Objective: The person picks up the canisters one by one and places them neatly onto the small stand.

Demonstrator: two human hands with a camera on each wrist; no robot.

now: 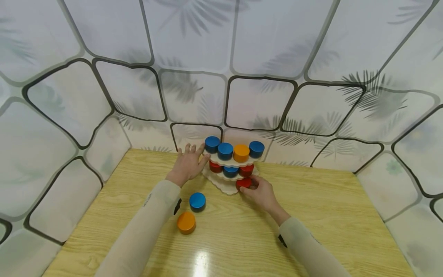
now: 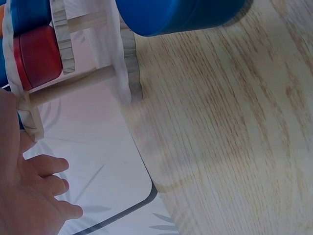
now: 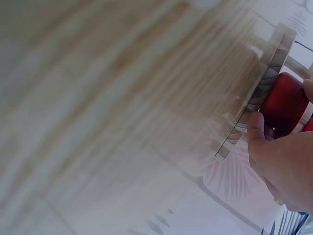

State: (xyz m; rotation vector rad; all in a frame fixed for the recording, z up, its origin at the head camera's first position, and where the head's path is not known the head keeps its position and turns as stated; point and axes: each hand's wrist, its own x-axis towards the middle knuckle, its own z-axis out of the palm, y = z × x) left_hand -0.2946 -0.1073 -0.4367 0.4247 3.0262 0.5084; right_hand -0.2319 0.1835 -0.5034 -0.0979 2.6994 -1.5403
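A three-tier wooden stand (image 1: 225,187) with scalloped edges holds small round tins. Its top tier bears several blue tins and an orange tin (image 1: 241,153); the middle one has two red tins with a blue tin (image 1: 230,172) between them. My right hand (image 1: 261,194) pinches a red tin (image 3: 282,102) between thumb and fingers at the right of the bottom tier. With fingers spread, my left hand (image 1: 187,164) touches the top tier's left edge beside a blue tin (image 1: 212,144). In the left wrist view, three fingers (image 2: 54,185) extend past the tier's edge.
In front of the stand, a blue tin (image 1: 197,202) and an orange tin (image 1: 186,222) sit on the wood-grain table (image 1: 318,215), near my left forearm. A patterned wall (image 1: 194,96) rises close behind the stand, and side walls flank the table.
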